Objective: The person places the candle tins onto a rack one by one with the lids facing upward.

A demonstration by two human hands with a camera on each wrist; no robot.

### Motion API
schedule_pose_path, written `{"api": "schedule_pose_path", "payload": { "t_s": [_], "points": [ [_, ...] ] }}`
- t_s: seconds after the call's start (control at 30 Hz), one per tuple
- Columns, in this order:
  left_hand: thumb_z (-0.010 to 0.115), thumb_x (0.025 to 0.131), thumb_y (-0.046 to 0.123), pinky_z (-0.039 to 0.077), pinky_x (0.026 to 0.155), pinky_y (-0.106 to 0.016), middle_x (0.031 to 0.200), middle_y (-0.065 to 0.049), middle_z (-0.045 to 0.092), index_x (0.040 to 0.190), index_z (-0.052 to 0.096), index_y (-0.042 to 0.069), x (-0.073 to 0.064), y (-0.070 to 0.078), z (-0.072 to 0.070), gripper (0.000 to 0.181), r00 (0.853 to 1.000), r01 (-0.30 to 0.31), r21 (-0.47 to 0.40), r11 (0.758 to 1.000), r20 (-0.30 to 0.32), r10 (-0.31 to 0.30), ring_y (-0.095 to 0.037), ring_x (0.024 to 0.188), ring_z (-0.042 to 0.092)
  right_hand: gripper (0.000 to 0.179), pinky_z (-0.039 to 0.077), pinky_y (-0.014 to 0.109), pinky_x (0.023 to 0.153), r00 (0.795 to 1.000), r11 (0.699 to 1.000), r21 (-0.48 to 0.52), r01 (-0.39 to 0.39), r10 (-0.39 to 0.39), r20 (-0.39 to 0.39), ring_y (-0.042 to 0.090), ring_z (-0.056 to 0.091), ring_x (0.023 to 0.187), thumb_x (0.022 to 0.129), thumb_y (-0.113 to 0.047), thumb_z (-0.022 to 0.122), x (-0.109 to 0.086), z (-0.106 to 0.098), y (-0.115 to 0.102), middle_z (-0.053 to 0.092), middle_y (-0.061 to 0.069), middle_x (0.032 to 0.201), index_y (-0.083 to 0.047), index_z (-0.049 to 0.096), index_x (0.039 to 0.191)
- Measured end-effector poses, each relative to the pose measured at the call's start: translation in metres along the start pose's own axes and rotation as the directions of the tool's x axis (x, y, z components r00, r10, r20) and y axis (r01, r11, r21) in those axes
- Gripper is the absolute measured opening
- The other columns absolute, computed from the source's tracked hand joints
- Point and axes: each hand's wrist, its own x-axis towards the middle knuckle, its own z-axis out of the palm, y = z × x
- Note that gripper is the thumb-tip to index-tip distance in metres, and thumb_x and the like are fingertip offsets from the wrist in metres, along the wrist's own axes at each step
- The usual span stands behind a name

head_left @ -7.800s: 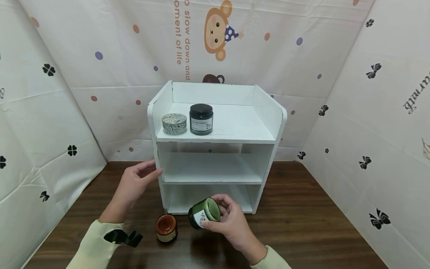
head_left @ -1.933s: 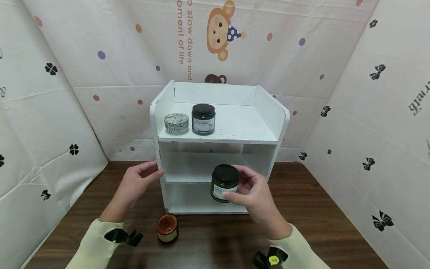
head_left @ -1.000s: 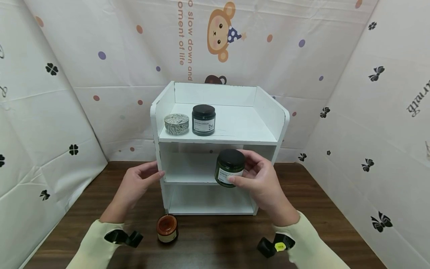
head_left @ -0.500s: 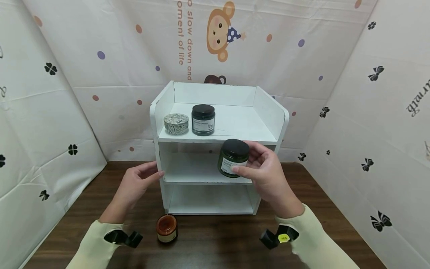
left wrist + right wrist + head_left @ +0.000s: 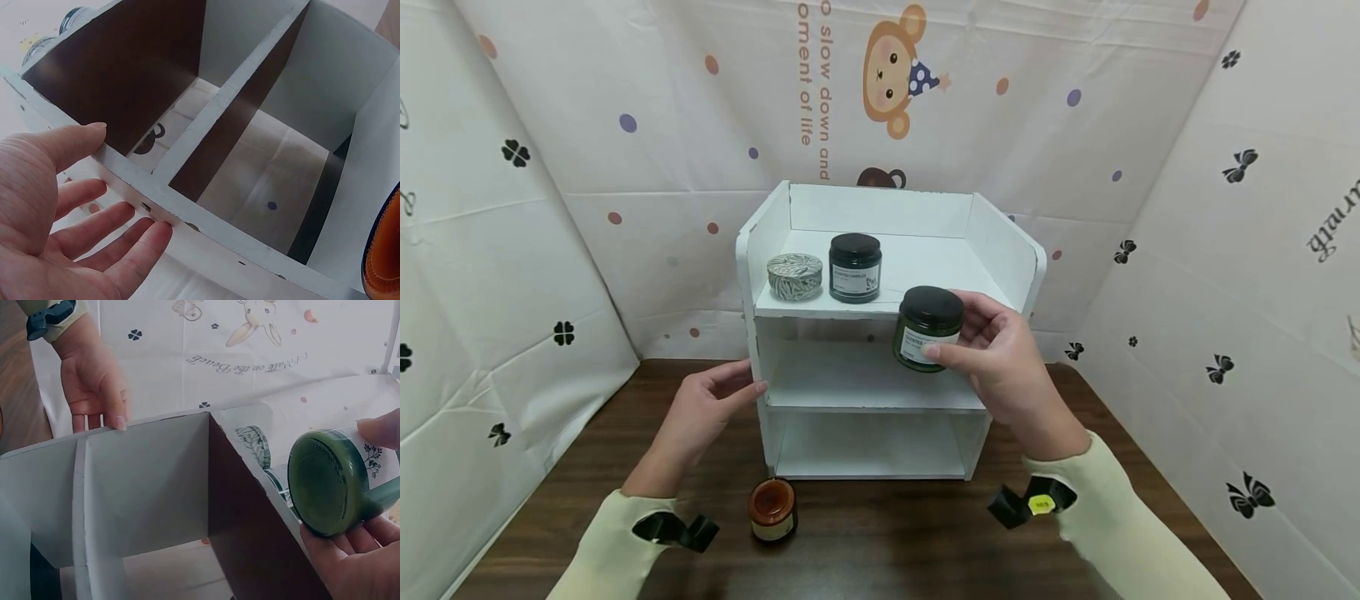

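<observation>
My right hand (image 5: 1011, 358) grips a green glass candle jar (image 5: 917, 358) with a black lid and white label, thumb on the label. The jar is upright in front of the top shelf's front edge, towards the right. In the right wrist view the jar's round green base (image 5: 322, 481) shows. My left hand (image 5: 703, 412) rests on the left side of the white shelf unit (image 5: 880, 410), thumb at the front edge and extended fingers along the outer panel. On the top shelf, at left, stand a patterned round tin (image 5: 794, 277) and a black-lidded candle jar (image 5: 855, 271).
An amber candle jar (image 5: 772, 510) stands on the dark wooden table (image 5: 865, 542) in front of the unit's left corner. The unit has two open compartments below its top shelf. Printed white cloth (image 5: 662, 167) hangs behind and at both sides.
The green jar, earlier held tilted low near the table, is now upright. My right hand has since raised it and moved it rightward to the top shelf's edge. The left hand stays put.
</observation>
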Motion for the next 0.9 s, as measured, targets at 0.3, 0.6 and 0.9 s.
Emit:
{"api": "schedule_pose_path", "payload": {
  "t_s": [0.3, 0.6, 0.9],
  "points": [
    [0.074, 0.093, 0.047, 0.053, 0.105, -0.048, 0.146, -0.012, 0.061, 0.147, 0.057, 0.014, 0.001, 0.000, 0.000, 0.066, 1.000, -0.005, 0.000, 1.000, -0.001, 0.005, -0.029, 0.129, 0.059, 0.056, 0.057, 0.021, 0.086, 1.000, 1.000, -0.026, -0.011, 0.011, 0.024, 0.014, 0.063, 0.097, 0.079, 0.019, 0.072, 0.013, -0.004, -0.012, 0.071, 0.003, 0.118, -0.006, 0.064, 0.129],
    [0.075, 0.092, 0.047, 0.053, 0.104, -0.045, 0.146, -0.011, 0.061, 0.147, 0.057, 0.015, 0.001, 0.000, 0.000, 0.066, 1.000, 0.009, -0.016, 1.000, 0.003, -0.009, -0.027, 0.129, 0.059, 0.052, 0.059, 0.024, 0.089, 0.997, 0.999, -0.022, -0.023, 0.024, 0.078, 0.014, 0.066, 0.097, 0.083, 0.017, 0.068, 0.028, -0.010, -0.020, 0.071, 0.004, 0.118, -0.005, 0.064, 0.130],
    [0.076, 0.092, 0.047, 0.051, 0.107, -0.051, 0.146, -0.011, 0.061, 0.147, 0.057, 0.015, 0.001, -0.001, 0.001, 0.066, 1.000, 0.006, -0.030, 1.000, 0.005, -0.006, -0.027, 0.130, 0.059, 0.049, 0.058, 0.023, 0.088, 0.990, 0.998, 0.008, -0.055, 0.054, 0.132, 0.014, 0.065, 0.099, 0.085, 0.016, 0.066, 0.042, -0.015, -0.025, 0.072, 0.005, 0.118, -0.004, 0.064, 0.129]
  ]
}}
